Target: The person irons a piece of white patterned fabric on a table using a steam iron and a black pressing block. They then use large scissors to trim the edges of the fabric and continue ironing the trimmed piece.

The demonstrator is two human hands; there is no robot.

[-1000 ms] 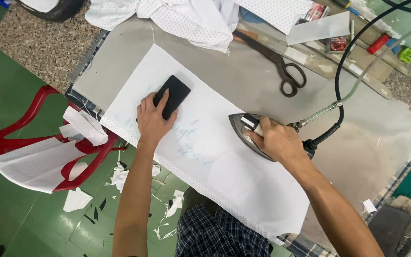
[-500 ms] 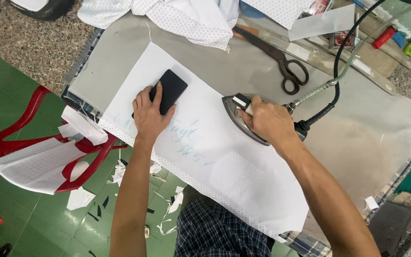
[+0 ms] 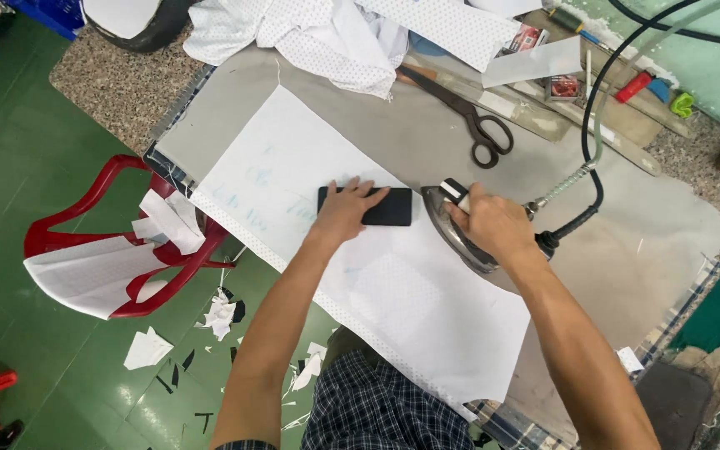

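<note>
A long white sheet of fabric (image 3: 393, 292) lies across the grey padded table (image 3: 643, 250). A black rectangular block (image 3: 389, 207) rests on the sheet, and my left hand (image 3: 343, 210) presses flat on its left part, fingers spread. My right hand (image 3: 493, 223) grips the handle of a metal iron (image 3: 453, 227), which sits at the sheet's right edge, its tip just right of the black block. A black cord and a pale hose (image 3: 587, 133) run from the iron's back toward the top right.
Black scissors (image 3: 468, 117) lie behind the sheet. White dotted cloth (image 3: 327, 33) is heaped at the back. Small boxes and tools (image 3: 560, 83) line the far ledge. A red plastic chair (image 3: 118, 250) with white pieces stands left, scraps on the green floor.
The view has shifted. My left hand and the black block now lie closer to the iron, the block turned crosswise. My right hand keeps hold of the iron.
</note>
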